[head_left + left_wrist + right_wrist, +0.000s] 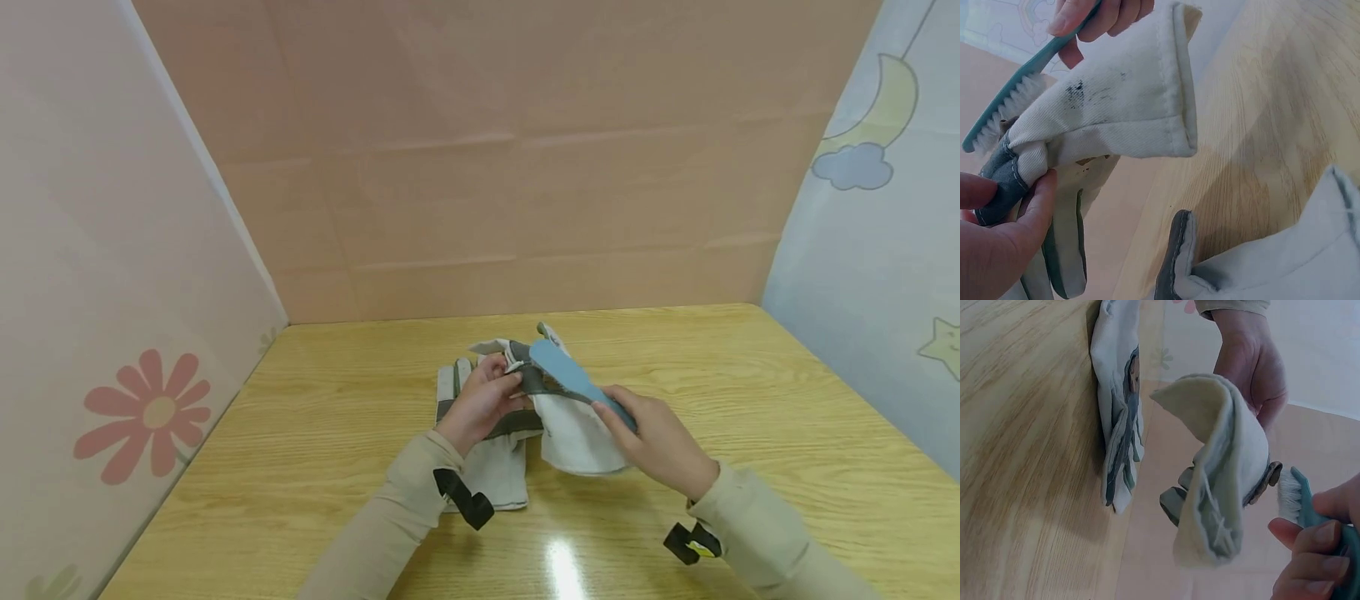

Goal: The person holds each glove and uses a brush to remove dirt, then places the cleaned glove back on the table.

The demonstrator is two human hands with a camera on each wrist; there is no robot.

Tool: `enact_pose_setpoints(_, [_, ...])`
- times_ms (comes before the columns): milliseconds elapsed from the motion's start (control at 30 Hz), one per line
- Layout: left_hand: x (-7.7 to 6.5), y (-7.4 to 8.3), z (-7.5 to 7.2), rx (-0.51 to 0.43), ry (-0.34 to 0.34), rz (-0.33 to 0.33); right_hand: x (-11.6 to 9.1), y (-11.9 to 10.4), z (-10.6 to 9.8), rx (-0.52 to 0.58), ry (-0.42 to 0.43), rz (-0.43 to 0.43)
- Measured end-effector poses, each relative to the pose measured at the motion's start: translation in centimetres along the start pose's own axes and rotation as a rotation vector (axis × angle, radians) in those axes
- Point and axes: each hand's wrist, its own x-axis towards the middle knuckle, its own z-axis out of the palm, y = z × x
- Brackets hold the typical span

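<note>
No readable text anywhere

No words, numbers or brand marks are showing on the glove [577, 429], the brush [573, 379], the desk [750, 400] or the walls; the yellow tag on the wrist strap [693, 543] is appearing too small to read.

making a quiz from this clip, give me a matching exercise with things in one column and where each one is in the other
Things:
1. brush
2. raised glove
3. second glove
4. flower print

Places:
a. lying flat on the table
b. on the left wall
c. pinched in the left hand
d. gripped in the right hand

Pairs: 1-d, 2-c, 3-a, 4-b
</note>
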Motion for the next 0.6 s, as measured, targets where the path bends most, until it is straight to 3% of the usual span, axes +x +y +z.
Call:
enact_pose_setpoints(433, [0.17,-0.11,0.0,0.009,0.011,-0.007,0.0,-0.05,-0.28,0.028,0.053,-0.044])
enact_pose_setpoints(600, [0.06,-0.14,0.26,-0.004,-0.01,-0.002,0.26,-0.22,0.18,0.032,0.029,-0.051])
